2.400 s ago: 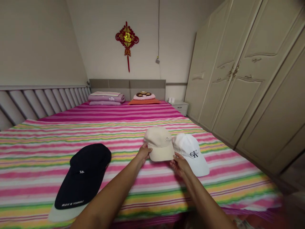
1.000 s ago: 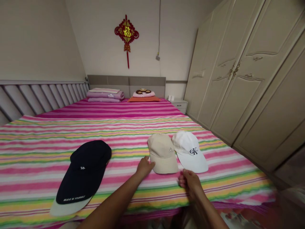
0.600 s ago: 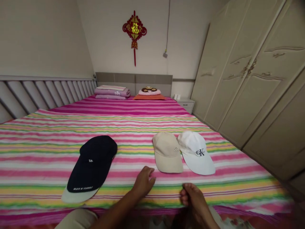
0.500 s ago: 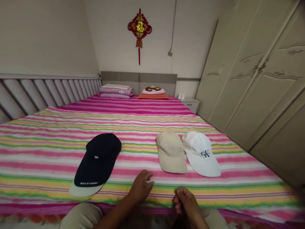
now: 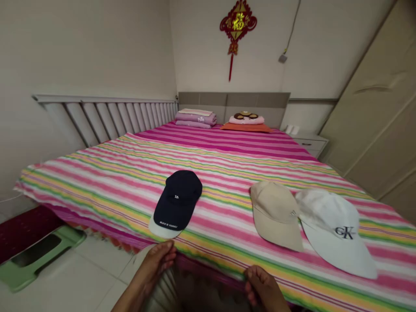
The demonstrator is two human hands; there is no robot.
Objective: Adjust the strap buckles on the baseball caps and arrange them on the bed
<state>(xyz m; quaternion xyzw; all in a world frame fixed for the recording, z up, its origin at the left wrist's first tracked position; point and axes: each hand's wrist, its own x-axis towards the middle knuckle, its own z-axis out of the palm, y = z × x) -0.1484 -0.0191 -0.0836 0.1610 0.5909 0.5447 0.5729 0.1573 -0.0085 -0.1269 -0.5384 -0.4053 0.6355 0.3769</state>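
I find my left hand [image 5: 155, 262] half-open just beside the brim of the navy cap [image 5: 180, 200] lying on the striped cover [image 5: 224, 216], my right hand [image 5: 264, 287] loosely curled near its edge, contact indeterminable.

"What do we see up top?"
"Right of centre, a red ornament [image 5: 238, 24] with a gold character, and a hanging cord [image 5: 293, 26]."
"Below that?"
"We find a grey headboard [image 5: 208, 100] behind purple bedding [image 5: 195, 117] and a pink bundle [image 5: 248, 121], a slatted rail [image 5: 130, 113] left of them."
"Edges?"
"We have a beige wardrobe [image 5: 373, 117] at right, a green stool [image 5: 66, 238] lower left."
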